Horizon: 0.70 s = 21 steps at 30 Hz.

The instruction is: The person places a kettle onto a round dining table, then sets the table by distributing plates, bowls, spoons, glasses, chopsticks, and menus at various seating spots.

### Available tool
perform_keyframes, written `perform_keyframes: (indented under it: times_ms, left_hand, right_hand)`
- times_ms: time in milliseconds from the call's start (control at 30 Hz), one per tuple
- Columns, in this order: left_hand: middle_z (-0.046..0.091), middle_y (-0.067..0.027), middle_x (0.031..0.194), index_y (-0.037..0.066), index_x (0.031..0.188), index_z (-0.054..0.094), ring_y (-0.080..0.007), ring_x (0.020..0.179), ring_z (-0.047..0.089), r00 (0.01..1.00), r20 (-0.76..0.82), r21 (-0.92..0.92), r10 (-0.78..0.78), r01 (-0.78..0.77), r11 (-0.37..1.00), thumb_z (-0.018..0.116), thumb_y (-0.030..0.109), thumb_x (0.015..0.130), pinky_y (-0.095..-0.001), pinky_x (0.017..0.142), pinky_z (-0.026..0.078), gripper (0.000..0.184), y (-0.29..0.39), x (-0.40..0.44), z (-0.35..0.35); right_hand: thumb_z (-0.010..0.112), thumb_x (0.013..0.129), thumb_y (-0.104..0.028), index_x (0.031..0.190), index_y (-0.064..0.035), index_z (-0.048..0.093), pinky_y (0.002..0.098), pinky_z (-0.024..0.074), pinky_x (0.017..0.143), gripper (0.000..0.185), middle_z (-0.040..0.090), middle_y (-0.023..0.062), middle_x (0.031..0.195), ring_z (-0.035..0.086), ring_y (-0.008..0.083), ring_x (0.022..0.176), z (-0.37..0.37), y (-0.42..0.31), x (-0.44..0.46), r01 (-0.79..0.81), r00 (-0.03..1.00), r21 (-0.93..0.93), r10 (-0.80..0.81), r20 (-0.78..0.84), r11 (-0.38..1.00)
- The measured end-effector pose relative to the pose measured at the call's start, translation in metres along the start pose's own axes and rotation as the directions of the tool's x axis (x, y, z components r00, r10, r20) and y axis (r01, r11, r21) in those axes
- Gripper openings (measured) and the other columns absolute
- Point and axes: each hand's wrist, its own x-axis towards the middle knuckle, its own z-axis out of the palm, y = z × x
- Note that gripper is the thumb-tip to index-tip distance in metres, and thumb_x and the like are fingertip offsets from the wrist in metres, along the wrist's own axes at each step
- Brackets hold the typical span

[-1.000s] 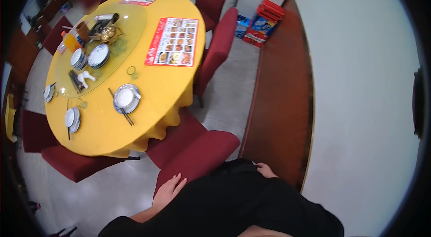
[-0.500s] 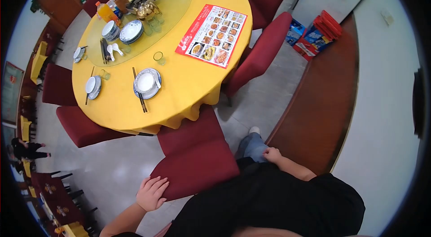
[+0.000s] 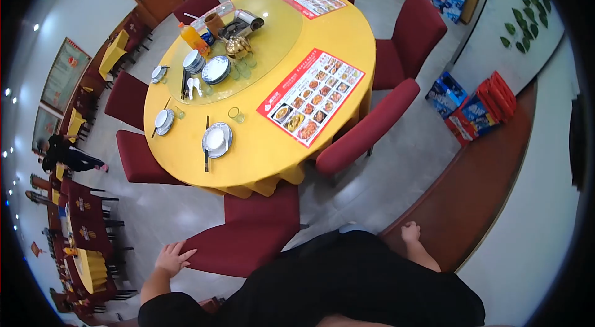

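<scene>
My left hand (image 3: 172,259) rests at the left edge of the dark red chair's back (image 3: 232,249), its fingers stretched out and slightly apart on the fabric. The seat of that chair (image 3: 263,208) reaches toward the yellow-covered round table (image 3: 273,169). To the right of my body, my right hand (image 3: 410,232) hangs in front of the brown ledge with its fingers curled in, and nothing shows in it. A place setting of white-and-blue bowl and plates (image 3: 217,139), with black chopsticks (image 3: 207,156) and a glass (image 3: 236,115), lies on the table near the chair.
A glass turntable (image 3: 273,42) carries stacked plates (image 3: 216,70), a golden teapot (image 3: 238,47) and an orange drink bottle (image 3: 193,38). Menu sheets (image 3: 312,96) lie on the table. More red chairs (image 3: 372,129) surround it. Red and blue boxes (image 3: 477,110) stand by the brown ledge (image 3: 452,222). A person (image 3: 71,155) is at far left.
My view has tilted up and shifted, showing more of the room. My left hand has moved to the chair back's edge; my right hand has moved away from my leg.
</scene>
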Motion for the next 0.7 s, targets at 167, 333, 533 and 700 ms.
perform_keyframes:
  times_ms: [167, 333, 533, 700]
  left_hand:
    - [0.038, -0.0051, 0.142, 0.044, 0.139, 0.035, -0.0260, 0.127, 0.039, 0.997, 0.074, 0.134, 0.010, -0.020, 0.991, 0.049, 0.055, 0.085, -0.0451, 0.102, 0.032, 0.057, -0.004, -0.001, -0.016]
    - [0.039, -0.0040, 0.142, 0.044, 0.138, 0.038, -0.0255, 0.129, 0.037, 0.996, 0.084, 0.045, -0.006, 0.002, 0.999, 0.045, 0.064, 0.081, -0.0443, 0.104, 0.030, 0.061, -0.032, -0.004, -0.011]
    - [0.050, -0.0059, 0.130, 0.027, 0.125, 0.058, -0.0264, 0.122, 0.044, 0.997, 0.044, -0.098, 0.066, -0.061, 0.993, 0.055, 0.075, 0.069, -0.0423, 0.102, 0.032, 0.073, -0.081, 0.036, -0.042]
    - [0.062, -0.0092, 0.095, 0.012, 0.102, 0.066, -0.0301, 0.096, 0.056, 0.788, -0.612, -0.368, 0.063, -0.354, 0.860, 0.066, 0.039, 0.079, -0.0429, 0.085, 0.041, 0.036, -0.120, 0.290, -0.166]
  right_hand:
    - [0.066, 0.080, -0.018, 0.114, -0.0042, 0.054, 0.0428, 0.0396, 0.096, 0.038, 0.050, 0.0196, 0.118, 0.049, 0.0360, 0.113, -0.085, -0.154, 0.046, 0.414, 0.860, 0.239, -0.291, -0.418, 0.879]
    - [0.066, 0.082, -0.022, 0.130, -0.0021, 0.042, 0.0404, 0.0326, 0.104, 0.057, 0.039, 0.0211, 0.130, 0.039, 0.0350, 0.124, -0.147, -0.337, 0.057, 0.611, 0.768, 0.560, -0.250, -0.589, 0.559]
    - [0.073, 0.073, -0.023, 0.138, -0.0077, 0.037, 0.0424, 0.0299, 0.108, 0.076, 0.018, 0.0266, 0.147, 0.028, 0.0405, 0.134, -0.160, -0.435, 0.064, 0.557, 0.772, 0.333, -0.326, -0.546, 0.761]
    - [0.072, 0.070, -0.017, 0.135, -0.0177, 0.043, 0.0429, 0.0330, 0.107, 0.072, 0.007, 0.0221, 0.152, 0.028, 0.0424, 0.134, -0.144, -0.503, 0.034, 0.347, 0.819, 0.053, -0.275, -0.504, 0.936]
